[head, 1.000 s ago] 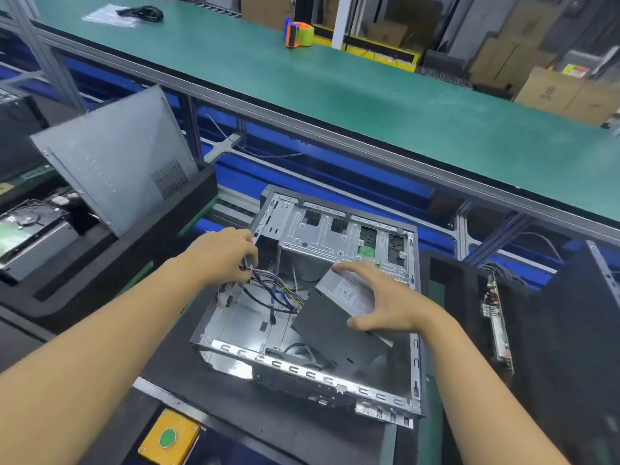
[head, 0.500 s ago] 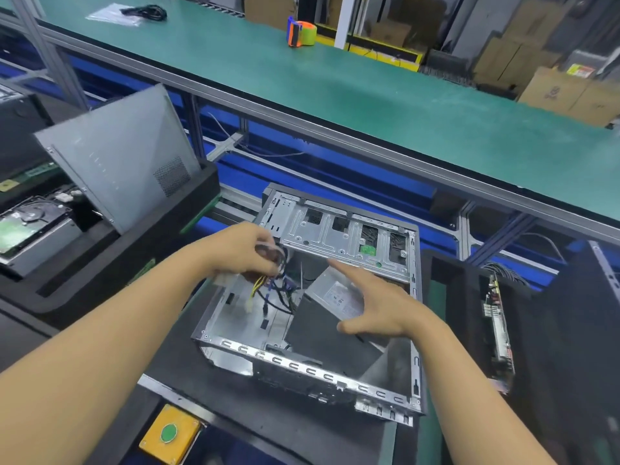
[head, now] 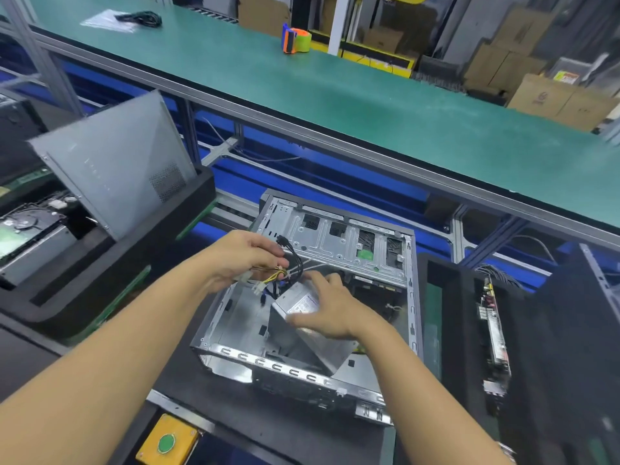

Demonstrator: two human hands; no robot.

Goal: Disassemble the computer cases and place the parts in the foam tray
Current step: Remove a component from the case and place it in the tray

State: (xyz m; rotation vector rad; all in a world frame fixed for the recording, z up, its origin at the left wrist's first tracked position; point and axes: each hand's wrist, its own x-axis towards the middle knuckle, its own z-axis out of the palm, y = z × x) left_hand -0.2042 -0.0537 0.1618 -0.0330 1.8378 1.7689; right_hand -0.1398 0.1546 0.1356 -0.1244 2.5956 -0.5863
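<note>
Now my left hand (head: 241, 260) clenches the black-and-yellow cable bundle (head: 276, 273) over the silver metal computer case (head: 335, 239); my right hand (head: 332, 313) seemingly grasps the grey metal power supply box (head: 302, 305), tilted toward its near right corner.

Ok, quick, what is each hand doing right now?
Left hand: closed, holding the cable bundle above the case.
Right hand: closed, gripping the power supply inside the case.

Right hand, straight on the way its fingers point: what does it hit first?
Likely the cable bundle that the left hand holds, just past the right hand gripping the power supply; depth is hard to judge from one view.
</note>
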